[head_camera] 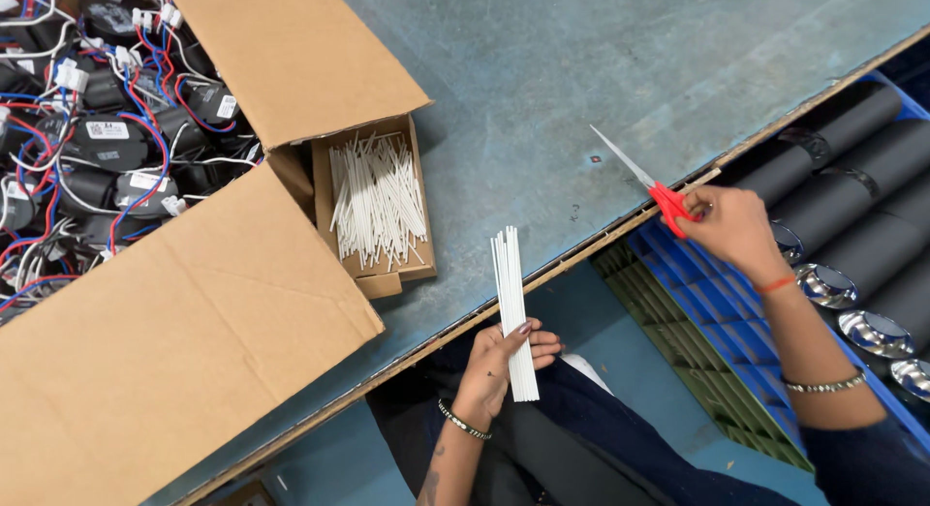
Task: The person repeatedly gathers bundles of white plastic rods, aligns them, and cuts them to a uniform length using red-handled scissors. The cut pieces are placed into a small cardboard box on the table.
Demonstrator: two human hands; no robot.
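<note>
My left hand (pixel 499 363) grips a bundle of thin white sleeves (pixel 511 293) near the table's front edge, the bundle pointing away from me over the tabletop. My right hand (pixel 731 225) holds red-handled scissors (pixel 651 188) off to the right, blades closed and pointing up-left over the table. The scissors are well apart from the bundle. A small cardboard tray (pixel 418 230) with several loose white sleeves (pixel 376 201) sits on the table beyond the bundle.
A large open cardboard box (pixel 194 312) at left holds several black components with red, blue and white wires (pixel 107 138). The grey-blue table (pixel 581 70) runs diagonally. At right, a blue crate (pixel 707 312) holds black cylinders with shiny ends (pixel 852 235).
</note>
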